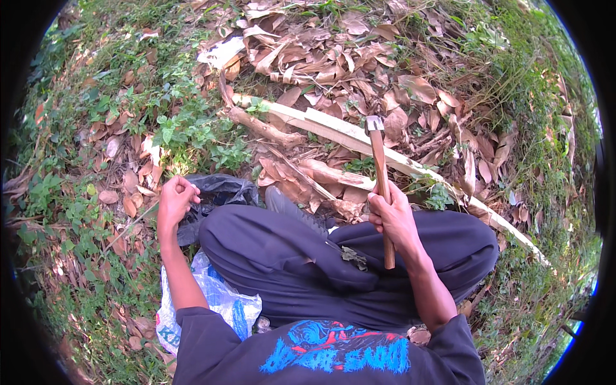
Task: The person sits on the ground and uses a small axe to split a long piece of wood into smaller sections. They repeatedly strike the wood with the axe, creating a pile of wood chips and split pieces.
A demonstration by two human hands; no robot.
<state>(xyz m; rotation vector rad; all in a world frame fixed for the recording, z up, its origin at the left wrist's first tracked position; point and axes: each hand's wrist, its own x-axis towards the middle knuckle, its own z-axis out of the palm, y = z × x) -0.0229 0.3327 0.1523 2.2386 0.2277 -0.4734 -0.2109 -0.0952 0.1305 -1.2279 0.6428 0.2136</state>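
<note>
My right hand (393,215) grips the wooden handle of a small hatchet (379,168), its metal head raised above a long pale split bamboo strip (359,138) that curves across the leaf litter. Out to the left, my left hand (174,199) is closed in a loose fist; whether something small is pinched in it I cannot tell. It hovers just beside a black plastic bag (221,191). I sit cross-legged in dark trousers (289,256), and a dark shoe (292,208) shows at my knee.
Dry brown leaves (346,58) and husks cover the ground ahead. A thick brown stick (263,128) lies beside the bamboo. Green weeds (186,131) grow at left and right. A white and blue plastic sack (215,298) lies under my left elbow.
</note>
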